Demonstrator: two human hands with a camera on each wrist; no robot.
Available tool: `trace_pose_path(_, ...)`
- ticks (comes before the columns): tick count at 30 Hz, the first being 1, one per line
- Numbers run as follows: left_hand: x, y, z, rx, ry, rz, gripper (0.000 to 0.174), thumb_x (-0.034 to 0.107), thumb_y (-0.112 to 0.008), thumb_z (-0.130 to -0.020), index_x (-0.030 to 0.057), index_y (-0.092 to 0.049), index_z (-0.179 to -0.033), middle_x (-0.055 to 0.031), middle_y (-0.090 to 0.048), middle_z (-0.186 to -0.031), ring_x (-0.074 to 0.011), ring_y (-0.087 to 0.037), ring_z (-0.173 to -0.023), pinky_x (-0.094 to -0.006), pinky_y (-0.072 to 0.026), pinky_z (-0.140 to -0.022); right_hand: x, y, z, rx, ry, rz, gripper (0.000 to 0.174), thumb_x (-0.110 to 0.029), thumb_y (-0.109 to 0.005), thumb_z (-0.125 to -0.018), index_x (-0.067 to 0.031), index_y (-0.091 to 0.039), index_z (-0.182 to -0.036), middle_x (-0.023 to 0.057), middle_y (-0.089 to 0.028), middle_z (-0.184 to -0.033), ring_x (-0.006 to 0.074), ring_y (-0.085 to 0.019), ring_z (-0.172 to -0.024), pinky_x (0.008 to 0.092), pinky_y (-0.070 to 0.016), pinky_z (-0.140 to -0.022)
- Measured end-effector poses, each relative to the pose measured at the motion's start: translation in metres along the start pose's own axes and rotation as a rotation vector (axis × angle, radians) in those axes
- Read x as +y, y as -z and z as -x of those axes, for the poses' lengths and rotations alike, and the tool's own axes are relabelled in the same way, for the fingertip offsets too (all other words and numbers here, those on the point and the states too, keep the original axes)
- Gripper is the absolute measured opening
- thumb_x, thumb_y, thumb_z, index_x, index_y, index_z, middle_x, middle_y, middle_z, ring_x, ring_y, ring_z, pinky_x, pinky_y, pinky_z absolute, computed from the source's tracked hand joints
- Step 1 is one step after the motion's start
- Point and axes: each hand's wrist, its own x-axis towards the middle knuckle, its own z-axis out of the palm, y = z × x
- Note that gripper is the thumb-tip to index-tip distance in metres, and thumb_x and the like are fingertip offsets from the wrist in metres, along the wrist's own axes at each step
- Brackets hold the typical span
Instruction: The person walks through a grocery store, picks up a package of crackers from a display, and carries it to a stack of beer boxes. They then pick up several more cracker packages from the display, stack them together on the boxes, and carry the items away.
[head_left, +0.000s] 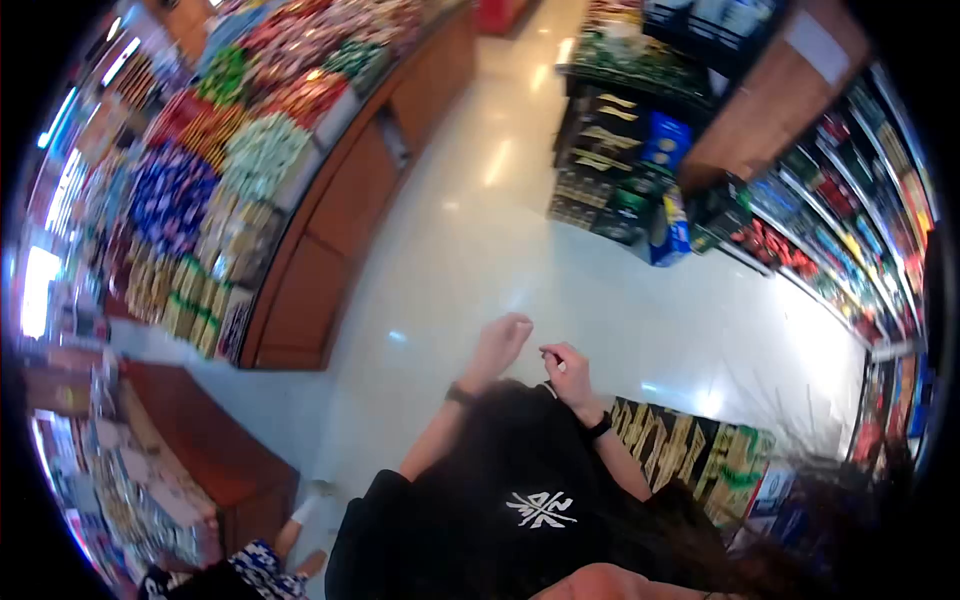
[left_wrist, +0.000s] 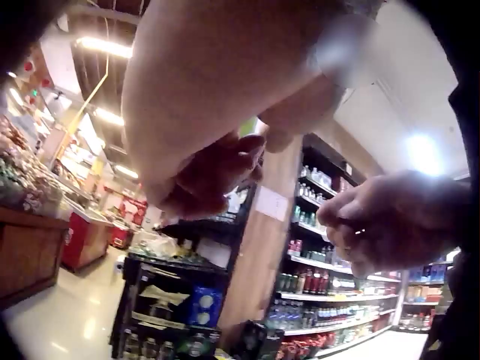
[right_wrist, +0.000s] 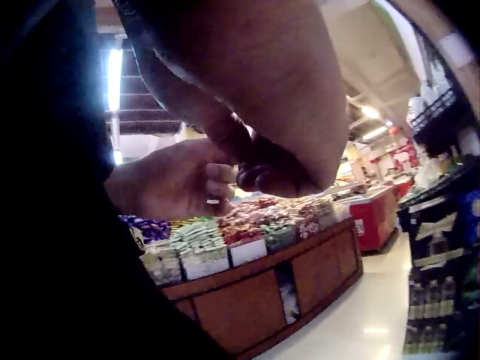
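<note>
In the head view the left hand and right hand are raised before the torso, a small gap between them. Each wrist has a dark band. The left fingers bend loosely toward the palm, and nothing shows in them. Loosely bent too are the right fingers; a small dark spot by their tips is too small to identify. The left wrist view has the left hand close up and the right hand at the right. In the right wrist view, the left hand appears behind the near right hand.
A wooden display counter heaped with colourful wrapped goods stands at the left. Stacked packs are ahead on the right, beside stocked shelves. More packs lie near the body. Part of another person shows lower left.
</note>
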Motion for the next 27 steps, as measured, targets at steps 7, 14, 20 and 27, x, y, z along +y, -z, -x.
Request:
trace_pose_path(7,-0.044,0.076,0.03,0.302,0.258,-0.008,0.016,0.019,-0.065,-0.088,0.0041,-0.066,-0.094,-0.0136,-0.062,-0.069,-0.0218,-0.06,-0.06,-0.034,-0.0479,-0.058,-0.036,-0.069,-0.047,-0.32,0.161,0.001,0.014,-0.002,-0.057,-0.089,0.0006,-0.067,-0.098,0.0118,-0.066,-0.087,0.0183,-0.064,-0.075,0.0276,-0.0507,-0.067)
trace_pose_path(14,-0.086,0.154,0.05,0.546,0.393,-0.025,0.013,0.013,-0.063,-0.09,0.0015,-0.066,-0.094,-0.0063,-0.062,-0.072,-0.0103,-0.055,-0.066,-0.0276,-0.0465,-0.063,-0.068,-0.152,-0.097,-0.618,0.23,-0.089,0.014,0.0,-0.057,-0.088,0.0009,-0.067,-0.098,0.0122,-0.065,-0.087,0.0193,-0.064,-0.076,0.0274,-0.0512,-0.066)
trace_pose_path(20,-0.127,0.229,0.047,0.714,0.513,-0.043,0.017,0.019,-0.063,-0.089,0.0042,-0.066,-0.096,-0.0112,-0.065,-0.078,-0.0191,-0.06,-0.07,-0.033,-0.0489,-0.066,-0.084,-0.252,-0.152,-0.826,0.304,-0.026,0.016,0.0,-0.055,-0.088,0.0005,-0.067,-0.098,0.0124,-0.065,-0.086,0.0192,-0.064,-0.076,0.0283,-0.0517,-0.068)
trace_pose_path(27,-0.171,0.331,0.04,0.775,0.711,-0.093,0.021,0.023,-0.063,-0.089,0.0059,-0.067,-0.101,-0.0124,-0.068,-0.087,-0.0255,-0.065,-0.08,-0.0366,-0.0516,-0.075,-0.108,-0.39,-0.224,-0.933,0.372,-0.039,0.017,-0.002,-0.057,-0.088,-0.0006,-0.068,-0.101,0.0132,-0.066,-0.087,0.0196,-0.065,-0.077,0.0297,-0.0521,-0.07)
